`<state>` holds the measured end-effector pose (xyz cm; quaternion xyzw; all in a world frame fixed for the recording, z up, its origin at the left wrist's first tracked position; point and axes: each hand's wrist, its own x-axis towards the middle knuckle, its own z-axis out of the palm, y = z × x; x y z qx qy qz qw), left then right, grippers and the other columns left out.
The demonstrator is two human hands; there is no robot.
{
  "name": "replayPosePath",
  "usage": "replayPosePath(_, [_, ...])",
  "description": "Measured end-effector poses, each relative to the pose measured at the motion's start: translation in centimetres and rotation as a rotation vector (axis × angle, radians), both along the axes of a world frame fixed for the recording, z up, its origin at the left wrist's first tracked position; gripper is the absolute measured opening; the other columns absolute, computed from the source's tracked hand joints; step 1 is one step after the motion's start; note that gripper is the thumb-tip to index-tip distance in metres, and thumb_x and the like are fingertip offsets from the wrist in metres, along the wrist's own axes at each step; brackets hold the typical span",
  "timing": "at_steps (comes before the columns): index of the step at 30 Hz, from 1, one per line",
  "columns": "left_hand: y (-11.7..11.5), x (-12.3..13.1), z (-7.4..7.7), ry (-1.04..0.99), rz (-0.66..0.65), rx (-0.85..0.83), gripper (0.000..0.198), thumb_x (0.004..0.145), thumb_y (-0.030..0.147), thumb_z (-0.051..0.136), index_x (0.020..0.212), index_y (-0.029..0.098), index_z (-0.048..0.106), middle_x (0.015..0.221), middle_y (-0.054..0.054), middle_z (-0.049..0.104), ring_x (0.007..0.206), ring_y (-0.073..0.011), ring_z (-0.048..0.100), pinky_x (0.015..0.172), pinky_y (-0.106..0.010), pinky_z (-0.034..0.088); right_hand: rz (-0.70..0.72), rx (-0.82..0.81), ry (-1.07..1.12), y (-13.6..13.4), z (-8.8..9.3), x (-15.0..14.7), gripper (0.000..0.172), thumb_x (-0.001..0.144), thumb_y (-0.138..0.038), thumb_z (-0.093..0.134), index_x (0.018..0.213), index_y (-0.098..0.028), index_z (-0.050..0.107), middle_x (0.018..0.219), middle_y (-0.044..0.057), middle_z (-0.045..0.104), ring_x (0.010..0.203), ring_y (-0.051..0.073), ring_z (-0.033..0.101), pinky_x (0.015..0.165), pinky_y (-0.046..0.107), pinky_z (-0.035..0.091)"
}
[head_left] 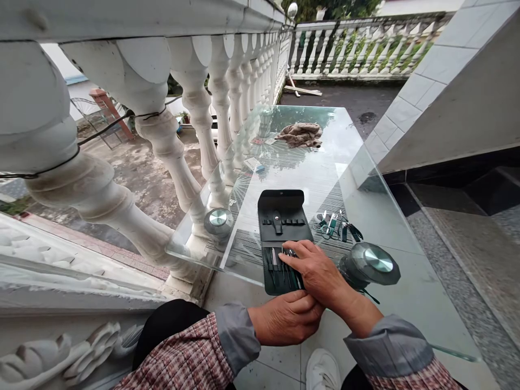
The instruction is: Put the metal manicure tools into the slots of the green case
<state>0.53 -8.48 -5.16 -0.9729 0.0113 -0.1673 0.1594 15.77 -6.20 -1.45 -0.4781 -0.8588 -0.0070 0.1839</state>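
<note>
Black manicure case (284, 233): curled left hand (286, 318) should steady its edge, right hand (319, 271) keep tools (273, 257) straight; whether either grips, cannot tell.

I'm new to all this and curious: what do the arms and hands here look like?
They are a person's. The left hand and right hand are ungloved. The long sleeves are checked in reddish and pale tones, each ending in a wide, plain grey cuff.

A white balustrade (199, 103) flanks the glass table (361, 208).
</note>
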Motion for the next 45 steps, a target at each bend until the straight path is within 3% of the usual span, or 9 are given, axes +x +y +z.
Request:
replayPosePath(6, [-0.1, -0.1, -0.2, 0.021, 0.030, -0.023, 0.027, 0.090, 0.015, 0.045, 0.112, 0.011, 0.060, 0.132, -0.016, 0.048, 0.115, -0.0230, 0.050, 0.104, -0.038, 0.035, -0.131, 0.014, 0.178, 0.7, -0.1, 0.0, 0.039, 0.084, -0.008, 0.037, 0.110, -0.021, 0.063, 0.116, 0.010, 0.057, 0.103, 0.022, 0.048, 0.087, 0.040, 0.044])
replayPosePath(11, [-0.2, -0.1, 0.1, 0.018, 0.024, -0.039, 0.025, 0.090, 0.015, 0.045, 0.109, 0.011, 0.061, 0.130, -0.015, 0.049, 0.117, -0.0240, 0.048, 0.105, -0.040, 0.033, -0.171, -0.038, 0.243, 1.3, 0.0, -0.7, 0.032, 0.083, -0.008, 0.038, 0.095, -0.018, 0.066, 0.108, 0.010, 0.058, 0.100, 0.022, 0.048, 0.085, 0.037, 0.044])
replayPosePath(18, [-0.2, -0.1, 0.1, 0.050, 0.020, -0.041, 0.027, 0.090, 0.014, 0.045, 0.111, 0.009, 0.060, 0.132, -0.018, 0.047, 0.114, -0.0233, 0.051, 0.105, -0.040, 0.034, -0.163, -0.093, 0.307, 2.0, -0.1, -1.1, 0.034, 0.080, -0.004, 0.038, 0.088, -0.019, 0.066, 0.101, 0.008, 0.059, 0.095, 0.020, 0.049, 0.081, 0.035, 0.043])
replayPosePath(28, [-0.1, 0.0, 0.2, 0.011, 0.020, -0.041, 0.027, 0.090, 0.014, 0.044, 0.109, 0.010, 0.061, 0.129, -0.016, 0.051, 0.115, -0.0240, 0.050, 0.107, -0.040, 0.031, -0.199, -0.064, 0.277, 2.1, 0.2, -1.5, 0.032, 0.081, -0.005, 0.039, 0.084, -0.019, 0.067, 0.094, 0.008, 0.059, 0.088, 0.020, 0.047, 0.079, 0.035, 0.042])
replayPosePath(38, [-0.1, -0.1, -0.2, -0.015, 0.012, -0.049, 0.027, 0.090, 0.013, 0.042, 0.108, 0.010, 0.061, 0.127, -0.015, 0.052, 0.114, -0.0237, 0.050, 0.108, -0.041, 0.029, -0.139, 0.022, 0.028, 1.8, 0.4, -1.4, 0.031, 0.078, -0.003, 0.042, 0.083, -0.019, 0.068, 0.108, 0.011, 0.057, 0.097, 0.023, 0.045, 0.081, 0.036, 0.040])
replayPosePath(41, [-0.1, -0.2, -0.1, -0.003, 0.018, -0.051, 0.027, 0.090, 0.013, 0.042, 0.108, 0.010, 0.061, 0.129, -0.016, 0.050, 0.112, -0.0226, 0.051, 0.105, -0.039, 0.032, -0.127, 0.024, 0.057, 1.9, 0.6, -1.3, 0.032, 0.079, -0.005, 0.042, 0.092, -0.020, 0.067, 0.109, 0.011, 0.057, 0.097, 0.023, 0.047, 0.082, 0.036, 0.041])
replayPosePath(45, [-0.2, -0.2, 0.6, 0.029, 0.034, -0.036, 0.026, 0.090, 0.015, 0.043, 0.108, 0.008, 0.060, 0.136, -0.021, 0.041, 0.108, -0.0211, 0.052, 0.098, -0.035, 0.038, -0.241, 0.071, 0.299, 2.3, 1.2, -0.1, 0.039, 0.084, -0.011, 0.035, 0.113, -0.019, 0.058, 0.105, 0.011, 0.059, 0.099, 0.023, 0.051, 0.087, 0.039, 0.042])
